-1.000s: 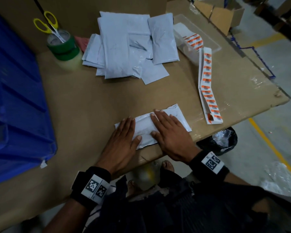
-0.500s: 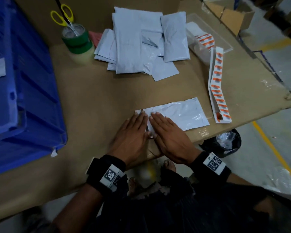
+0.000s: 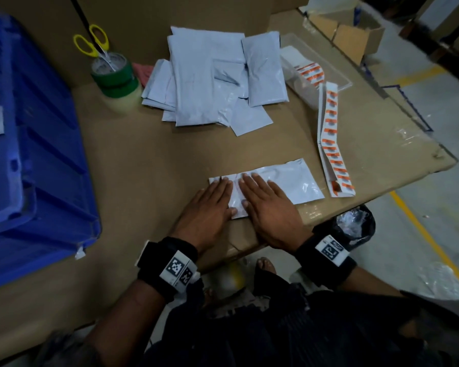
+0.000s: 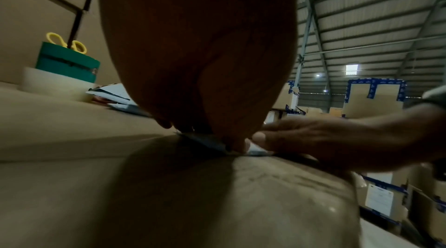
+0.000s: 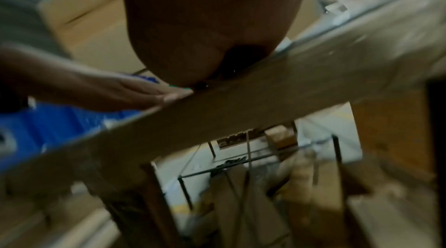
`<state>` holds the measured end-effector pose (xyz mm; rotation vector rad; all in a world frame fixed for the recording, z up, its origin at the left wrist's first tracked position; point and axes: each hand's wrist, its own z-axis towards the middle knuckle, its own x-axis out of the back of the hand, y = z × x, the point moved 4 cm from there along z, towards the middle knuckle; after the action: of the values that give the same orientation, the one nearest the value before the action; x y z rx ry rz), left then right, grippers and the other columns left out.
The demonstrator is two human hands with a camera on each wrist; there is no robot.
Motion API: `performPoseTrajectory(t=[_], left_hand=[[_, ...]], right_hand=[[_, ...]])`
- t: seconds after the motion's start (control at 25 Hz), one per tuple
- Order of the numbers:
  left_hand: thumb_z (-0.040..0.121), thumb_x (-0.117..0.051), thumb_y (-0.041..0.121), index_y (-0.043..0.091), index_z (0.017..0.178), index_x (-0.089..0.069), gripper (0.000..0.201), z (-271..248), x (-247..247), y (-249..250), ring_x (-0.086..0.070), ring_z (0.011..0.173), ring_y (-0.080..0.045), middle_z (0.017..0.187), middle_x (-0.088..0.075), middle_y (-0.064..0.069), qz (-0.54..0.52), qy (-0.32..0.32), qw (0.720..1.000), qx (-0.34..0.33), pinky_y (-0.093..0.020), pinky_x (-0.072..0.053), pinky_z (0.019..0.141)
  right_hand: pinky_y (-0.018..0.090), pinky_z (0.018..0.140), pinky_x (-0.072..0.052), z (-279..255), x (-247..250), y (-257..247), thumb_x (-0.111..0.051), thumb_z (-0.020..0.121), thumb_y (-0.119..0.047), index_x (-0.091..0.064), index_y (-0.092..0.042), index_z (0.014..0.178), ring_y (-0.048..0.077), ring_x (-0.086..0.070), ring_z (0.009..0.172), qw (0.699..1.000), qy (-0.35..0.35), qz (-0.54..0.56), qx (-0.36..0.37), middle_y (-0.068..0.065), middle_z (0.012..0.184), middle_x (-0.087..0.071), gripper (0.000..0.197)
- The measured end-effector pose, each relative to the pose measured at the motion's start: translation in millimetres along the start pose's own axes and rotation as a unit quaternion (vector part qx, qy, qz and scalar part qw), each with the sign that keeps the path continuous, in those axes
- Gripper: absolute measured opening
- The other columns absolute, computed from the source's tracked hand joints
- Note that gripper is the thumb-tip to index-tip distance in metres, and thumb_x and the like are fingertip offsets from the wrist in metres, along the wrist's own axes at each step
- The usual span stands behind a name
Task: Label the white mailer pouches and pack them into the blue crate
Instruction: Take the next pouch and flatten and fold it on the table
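Right of the blue crate (image 3: 37,160), both hands, left (image 3: 210,207) and right (image 3: 268,210), lie flat, fingers straight, hiding the glossy mailer pouch's (image 3: 297,184) left end.

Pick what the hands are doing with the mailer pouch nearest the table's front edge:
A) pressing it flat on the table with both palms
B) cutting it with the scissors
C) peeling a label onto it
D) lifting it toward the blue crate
A: the left hand and right hand lie flat, fingers straight, side by side on the mailer pouch, which rests on the table.
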<state>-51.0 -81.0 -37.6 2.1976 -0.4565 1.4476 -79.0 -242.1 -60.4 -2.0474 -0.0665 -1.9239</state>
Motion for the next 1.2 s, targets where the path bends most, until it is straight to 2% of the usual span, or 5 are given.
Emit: performPoseTrajectory(t=[0.24,0.48,0.68,0.84,1.2], left_hand=[[0.110,-0.026,0.045,0.013,0.162,0.003,0.067,-5,0,7,0.000,0.157,-0.020,0.170,0.005,-0.006,0.032,0.008,0.999,0.015,-0.035,-0.002,0.124],[0.109,-0.033,0.041,0.019,0.162,-0.004,0.065,20,5,2,-0.006,0.155,-0.012,0.170,-0.003,0.004,-0.052,0.016,0.998,-0.010,-0.031,-0.009,0.122],[0.106,-0.036,0.052,0.026,0.162,0.001,0.073,19,-1,-8,-0.001,0.155,-0.006,0.170,0.003,0.011,-0.083,-0.007,0.997,-0.003,-0.033,-0.006,0.125],[0.104,-0.037,0.055,0.024,0.163,0.000,0.076,18,-3,-8,0.000,0.155,-0.007,0.170,0.004,0.010,-0.070,0.006,0.998,0.005,-0.033,-0.005,0.124],[0.103,-0.035,0.058,0.026,0.162,0.005,0.078,17,-6,-7,0.005,0.154,-0.005,0.169,0.010,0.012,-0.089,-0.007,0.996,0.007,-0.034,-0.001,0.124]], right_hand=[[0.046,0.129,-0.012,-15,15,48,-0.009,0.108,-0.046,-0.020,-0.016,0.164,0.023,-0.008,0.159,0.996,0.012,-0.012,-0.091,0.006,0.172,-0.014,0.064],[0.047,0.123,-0.028,4,1,26,-0.030,0.109,-0.040,-0.040,-0.017,0.158,0.020,-0.024,0.156,1.000,0.015,0.017,0.015,0.003,0.165,-0.034,0.055],[0.045,0.128,-0.013,-10,8,50,-0.020,0.107,-0.058,-0.018,-0.025,0.165,0.017,-0.012,0.159,0.999,-0.018,-0.042,0.013,0.000,0.172,-0.013,0.066],[0.051,0.128,-0.011,-15,14,34,-0.017,0.108,-0.054,-0.012,-0.029,0.165,0.025,-0.005,0.160,0.998,-0.026,-0.060,0.000,0.007,0.173,-0.004,0.062],[0.059,0.120,-0.024,-22,15,27,-0.014,0.108,-0.052,-0.031,-0.036,0.160,0.032,-0.025,0.155,0.996,0.001,-0.054,-0.068,0.011,0.169,-0.024,0.057]])
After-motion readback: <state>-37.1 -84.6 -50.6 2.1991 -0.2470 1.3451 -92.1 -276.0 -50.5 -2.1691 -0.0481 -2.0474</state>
